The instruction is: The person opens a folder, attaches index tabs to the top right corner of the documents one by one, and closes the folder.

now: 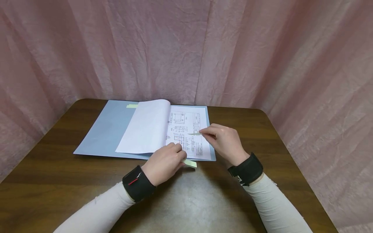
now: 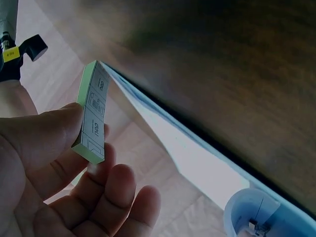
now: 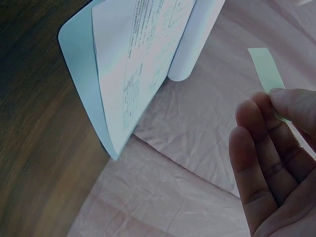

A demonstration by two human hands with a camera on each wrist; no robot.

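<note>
Brown table (image 1: 58, 181), pale green sticky strip (image 3: 265, 69) (narrow, thin), pinched by right hand (image 1: 224, 140)

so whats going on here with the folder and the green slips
A person sits at a brown table with a blue folder lying open, one white page turned over to show a sheet of technical drawings. The left hand holds a small pad of green sticky strips at the folder's near edge. The right hand pinches a single green strip above the drawing sheet.
</note>
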